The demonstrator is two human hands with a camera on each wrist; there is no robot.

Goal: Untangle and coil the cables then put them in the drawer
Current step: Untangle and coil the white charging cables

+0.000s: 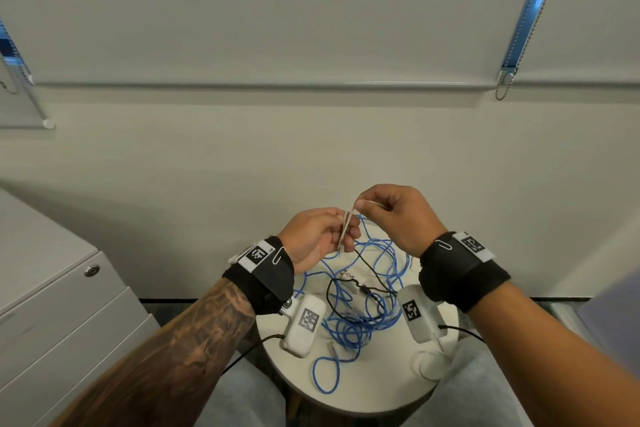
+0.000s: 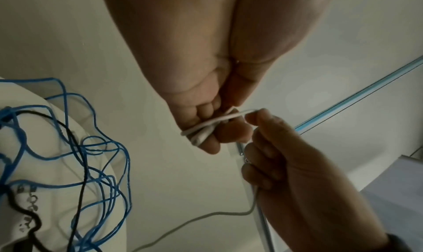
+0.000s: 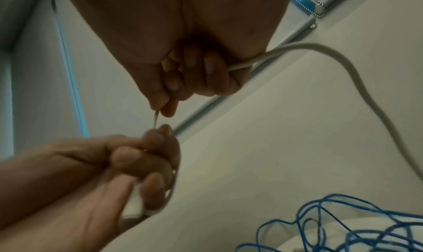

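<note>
Both hands are raised above a small round white table (image 1: 374, 388). My left hand (image 1: 341, 236) grips a short bundle of white cable (image 1: 346, 230) folded into loops; the bundle (image 2: 201, 131) lies across its curled fingers. My right hand (image 1: 362, 206) pinches the same white cable just above the bundle, between thumb and forefinger (image 3: 160, 104). The free length (image 3: 332, 55) leaves the right palm and trails down. A blue cable (image 1: 349, 322) lies in a loose tangle on the table, with a thin black cable (image 1: 346, 288) running through it.
A grey drawer cabinet (image 1: 59, 308) with a lock stands at the left, its drawers closed. A white rounded object (image 1: 433, 362) sits at the table's right edge. A wall and a window blind rise behind the table. My knees are under the near rim.
</note>
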